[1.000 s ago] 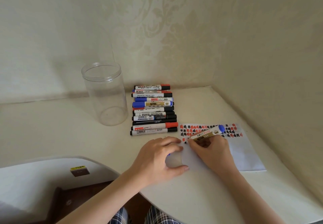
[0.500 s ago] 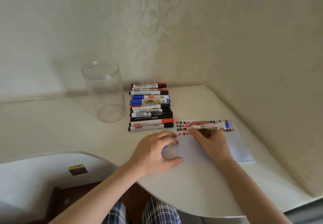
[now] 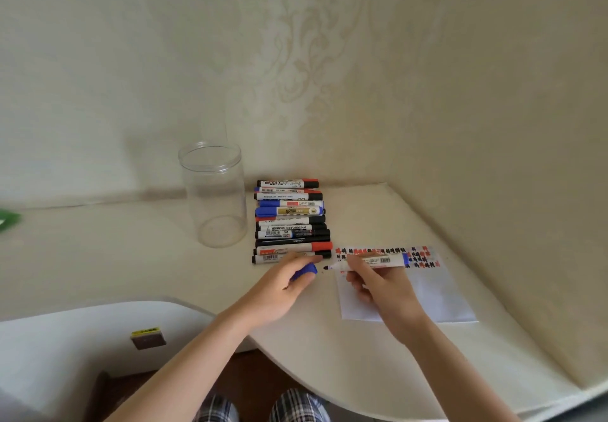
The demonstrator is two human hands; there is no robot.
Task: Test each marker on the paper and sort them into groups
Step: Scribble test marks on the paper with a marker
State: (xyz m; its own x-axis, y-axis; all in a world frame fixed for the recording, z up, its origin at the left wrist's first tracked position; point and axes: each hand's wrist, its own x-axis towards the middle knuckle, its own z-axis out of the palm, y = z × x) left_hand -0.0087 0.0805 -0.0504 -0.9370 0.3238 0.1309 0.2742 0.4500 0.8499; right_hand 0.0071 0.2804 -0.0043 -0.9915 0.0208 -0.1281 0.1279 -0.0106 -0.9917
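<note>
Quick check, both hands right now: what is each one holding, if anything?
Left hand: grips the blue cap.
Right hand: holds the uncapped blue marker, tip pointing toward the cap.

view: 1, head-worn | faces: forward and down into a wall corner | range: near, over the table (image 3: pixel 329 349) edge | frame bottom: both forearms and lap

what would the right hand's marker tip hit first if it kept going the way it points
The right hand holds the uncapped marker level, tip pointing toward the left hand. Straight on, it would probably first meet the blue cap that hand pinches, though depth is hard to judge.
</note>
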